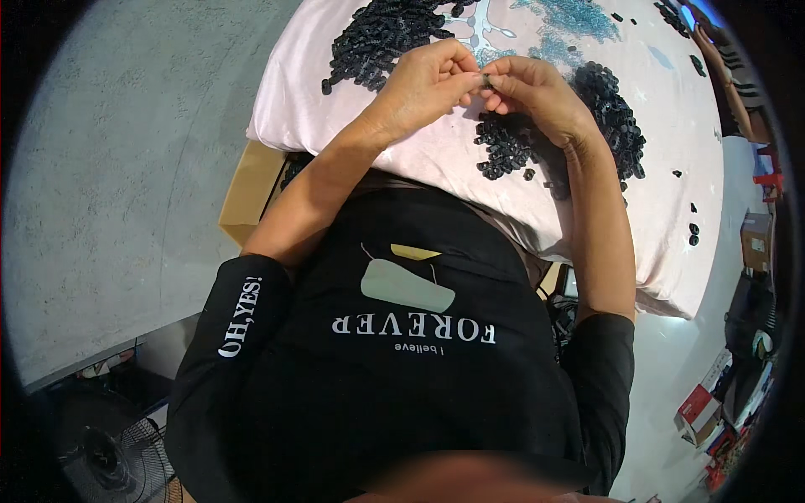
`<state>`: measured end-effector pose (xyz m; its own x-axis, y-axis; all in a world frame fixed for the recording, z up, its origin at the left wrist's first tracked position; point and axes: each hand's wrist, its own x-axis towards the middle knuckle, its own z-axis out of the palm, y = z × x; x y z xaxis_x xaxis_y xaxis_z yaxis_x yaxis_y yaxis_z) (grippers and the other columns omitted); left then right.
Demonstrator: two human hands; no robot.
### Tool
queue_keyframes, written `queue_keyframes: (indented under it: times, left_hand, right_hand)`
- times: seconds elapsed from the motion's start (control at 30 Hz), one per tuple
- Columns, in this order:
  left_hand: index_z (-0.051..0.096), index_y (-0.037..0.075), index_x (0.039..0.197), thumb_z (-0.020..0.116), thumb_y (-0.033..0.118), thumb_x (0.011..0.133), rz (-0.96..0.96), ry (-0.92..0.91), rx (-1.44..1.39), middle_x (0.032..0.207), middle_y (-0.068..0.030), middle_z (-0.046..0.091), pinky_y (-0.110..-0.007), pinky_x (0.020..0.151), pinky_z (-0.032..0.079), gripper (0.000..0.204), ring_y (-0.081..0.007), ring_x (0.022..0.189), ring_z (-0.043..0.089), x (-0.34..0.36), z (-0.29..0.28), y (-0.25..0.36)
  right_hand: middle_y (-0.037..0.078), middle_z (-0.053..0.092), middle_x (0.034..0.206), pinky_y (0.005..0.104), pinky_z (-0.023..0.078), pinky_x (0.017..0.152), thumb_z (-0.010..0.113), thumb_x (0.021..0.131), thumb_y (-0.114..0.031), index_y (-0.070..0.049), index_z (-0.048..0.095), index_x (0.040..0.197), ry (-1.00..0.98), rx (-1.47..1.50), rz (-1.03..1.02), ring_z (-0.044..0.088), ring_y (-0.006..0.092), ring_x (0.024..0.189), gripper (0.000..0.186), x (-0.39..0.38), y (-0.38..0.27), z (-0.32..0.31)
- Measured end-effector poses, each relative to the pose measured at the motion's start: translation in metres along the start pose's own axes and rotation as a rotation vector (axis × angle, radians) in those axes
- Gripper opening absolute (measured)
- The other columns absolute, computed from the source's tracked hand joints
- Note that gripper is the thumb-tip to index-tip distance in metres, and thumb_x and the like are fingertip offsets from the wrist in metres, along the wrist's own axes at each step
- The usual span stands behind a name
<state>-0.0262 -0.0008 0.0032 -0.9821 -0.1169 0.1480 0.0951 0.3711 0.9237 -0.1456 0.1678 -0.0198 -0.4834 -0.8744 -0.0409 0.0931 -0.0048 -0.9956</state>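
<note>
My left hand (435, 84) and my right hand (534, 92) meet over the pink cloth-covered table (436, 159), fingertips closed around a small dark piece (486, 81), whose detail is too small to make out. Piles of small black plastic pieces (369, 46) lie behind my left hand, more (612, 126) beside my right hand, and a smaller cluster (503, 151) below my hands. Behind them, heaps of small pale blue pieces (562, 21) lie on the cloth.
A cardboard box (243, 193) stands under the table's left edge. A black fan (109, 453) is at lower left. Another person's arm (729, 84) shows at the table's far right, with boxes (700, 411) and clutter on the floor along the right.
</note>
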Motion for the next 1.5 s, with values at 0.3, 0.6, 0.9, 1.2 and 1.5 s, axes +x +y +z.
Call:
queue_keyframes:
  times: [0.3, 0.6, 0.9, 1.2, 1.5]
  left_hand:
    - [0.064, 0.001, 0.093, 0.062, 0.014, 0.091, -0.029, -0.021, 0.121, 0.076, -0.0020, 0.062, -0.023, 0.061, 0.048, 0.013, -0.0074, 0.069, 0.059, -0.003, 0.005, -0.008]
    - [0.064, 0.001, 0.080, 0.063, 0.009, 0.080, 0.186, -0.109, 0.548, 0.082, -0.0146, 0.064, -0.042, 0.075, 0.049, 0.009, -0.0322, 0.082, 0.063, -0.009, 0.019, -0.007]
    - [0.057, 0.000, 0.094, 0.061, 0.006, 0.088, 0.053, -0.075, 0.381, 0.081, -0.0064, 0.059, -0.029, 0.064, 0.047, 0.009, -0.0124, 0.071, 0.059, -0.011, 0.013, -0.005]
    - [0.058, -0.001, 0.104, 0.058, 0.002, 0.091, 0.053, 0.033, -0.033, 0.087, -0.0020, 0.060, -0.020, 0.068, 0.049, 0.014, -0.0066, 0.076, 0.058, -0.001, 0.000, -0.006]
    - [0.059, -0.001, 0.105, 0.057, 0.004, 0.092, 0.005, 0.016, -0.063, 0.088, -0.0033, 0.062, -0.020, 0.071, 0.050, 0.013, -0.0081, 0.078, 0.060, 0.000, -0.002, -0.006]
  right_hand:
    - [0.007, 0.068, 0.088, 0.0208, 0.055, 0.071, 0.059, 0.095, -0.010, 0.001, 0.062, 0.107, 0.121, 0.075, -0.063, 0.065, 0.0098, 0.074, 0.017, 0.002, -0.004, -0.009]
    - [0.005, 0.066, 0.093, 0.0210, 0.052, 0.076, 0.059, 0.095, -0.012, 0.000, 0.060, 0.113, 0.180, 0.026, -0.020, 0.062, 0.0085, 0.079, 0.022, 0.001, -0.003, -0.012]
    - [0.007, 0.066, 0.093, 0.0212, 0.053, 0.075, 0.058, 0.095, -0.011, 0.002, 0.060, 0.113, 0.147, 0.040, -0.028, 0.063, 0.0095, 0.078, 0.022, 0.002, -0.002, -0.011]
    - [0.006, 0.067, 0.088, 0.0210, 0.055, 0.070, 0.060, 0.094, -0.010, 0.002, 0.063, 0.110, 0.071, 0.032, -0.038, 0.064, 0.0095, 0.073, 0.020, 0.002, 0.000, -0.003]
    - [0.006, 0.067, 0.089, 0.0210, 0.054, 0.070, 0.060, 0.094, -0.011, 0.001, 0.063, 0.110, 0.047, 0.047, -0.025, 0.065, 0.0093, 0.074, 0.020, 0.002, 0.000, -0.002]
